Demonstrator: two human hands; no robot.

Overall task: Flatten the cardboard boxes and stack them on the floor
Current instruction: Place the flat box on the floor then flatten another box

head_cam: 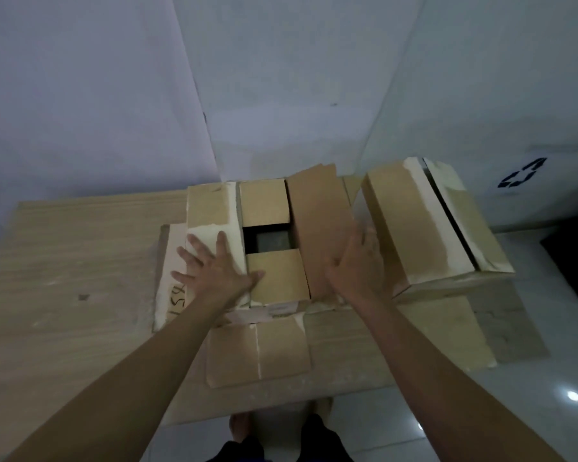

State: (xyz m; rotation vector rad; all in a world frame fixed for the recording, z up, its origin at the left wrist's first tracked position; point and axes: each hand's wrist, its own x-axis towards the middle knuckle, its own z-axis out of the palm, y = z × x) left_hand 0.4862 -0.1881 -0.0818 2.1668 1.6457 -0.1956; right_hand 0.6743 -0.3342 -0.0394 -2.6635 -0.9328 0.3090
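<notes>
A brown cardboard box (274, 278) stands in the middle of the view with its top flaps partly open and a dark gap between them. My left hand (214, 268) lies flat with spread fingers on its left flap, thumb touching the near inner flap. My right hand (357, 261) presses against the raised right flap (317, 221), fingers apart. A second closed box (427, 218) with pale tape stands just right of that hand. Flattened cardboard pieces (257, 355) lie under and in front of the boxes.
A large light wooden board (64, 261) lies to the left under the boxes. White walls meet in a corner behind. Glossy tiled floor (548, 395) shows at right with a dark object (574, 261) at the edge. My bare feet (241, 428) are at the bottom.
</notes>
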